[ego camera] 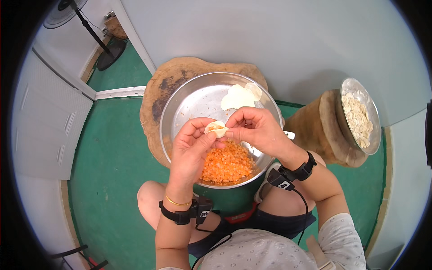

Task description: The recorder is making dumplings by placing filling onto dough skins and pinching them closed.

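Note:
Between my two hands is a small dumpling (216, 129), a pale dough wrapper partly folded over orange filling that still shows in its opening. My left hand (194, 145) pinches its left side with thumb and forefinger. On its right edge, the thumb and forefinger of my right hand (258, 130) press the dough. Both hands are above a wide metal basin (189, 98). Below them in the basin lies a heap of chopped orange filling (227, 165). Several round dough wrappers (239, 97) lie overlapping at the basin's far right.
The basin rests on a thick wooden stump (155, 111). To the right, a second stump (308, 125) bears a metal bowl (376, 138) of many formed dumplings (356, 116). A white handle (289, 135) sticks out past the basin's right rim. A black stand fan (111, 54) is beyond the doorway.

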`<state>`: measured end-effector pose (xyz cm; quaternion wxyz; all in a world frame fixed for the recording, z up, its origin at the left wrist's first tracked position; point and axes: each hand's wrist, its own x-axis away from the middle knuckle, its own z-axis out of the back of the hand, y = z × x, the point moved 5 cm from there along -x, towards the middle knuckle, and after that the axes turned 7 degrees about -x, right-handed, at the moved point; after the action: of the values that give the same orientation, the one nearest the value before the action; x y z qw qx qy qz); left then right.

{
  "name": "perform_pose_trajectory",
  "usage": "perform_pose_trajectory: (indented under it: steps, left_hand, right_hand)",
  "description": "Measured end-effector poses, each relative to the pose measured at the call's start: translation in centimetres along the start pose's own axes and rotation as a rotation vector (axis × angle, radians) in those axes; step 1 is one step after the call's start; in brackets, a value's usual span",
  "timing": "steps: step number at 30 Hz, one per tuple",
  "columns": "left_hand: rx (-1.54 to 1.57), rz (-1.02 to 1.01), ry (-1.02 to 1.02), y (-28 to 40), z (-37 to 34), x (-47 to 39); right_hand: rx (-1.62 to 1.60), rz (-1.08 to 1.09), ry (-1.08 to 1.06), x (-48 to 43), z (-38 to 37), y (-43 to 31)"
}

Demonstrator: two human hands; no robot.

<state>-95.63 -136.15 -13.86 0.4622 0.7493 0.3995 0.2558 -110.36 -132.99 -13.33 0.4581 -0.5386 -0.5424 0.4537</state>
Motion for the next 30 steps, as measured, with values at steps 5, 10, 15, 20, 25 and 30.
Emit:
perform_pose_trajectory:
  steps: [5, 10, 15, 20, 25, 30]
  left_hand:
    - [-0.044, 0.018, -0.010, 0.2, 0.0, 0.0]
    - [-0.076, -0.003, -0.028, -0.1, 0.3, 0.1]
    - [-0.100, -0.009, -0.026, -0.2, 0.1, 0.1]
    - [-0.035, 0.007, 0.022, -0.3, 0.5, 0.0]
    - [-0.013, 0.005, 0.046, -0.3, 1.1, 0.0]
    - [-0.003, 0.010, 0.055, -0.4, 1.1, 0.0]
  right_hand:
    - [0.009, -0.005, 0.019, 0.1, 0.1, -0.2]
    - [0.017, -0.041, 0.034, 0.2, 0.4, 0.0]
    - [0.093, 0.021, 0.072, 0.4, 0.4, -0.1]
    - [0.021, 0.011, 0.055, 0.4, 0.0, 0.1]
    - [-0.029, -0.017, 0.050, 0.5, -0.3, -0.1]
    - [0.023, 0.041, 0.081, 0.3, -0.5, 0.1]
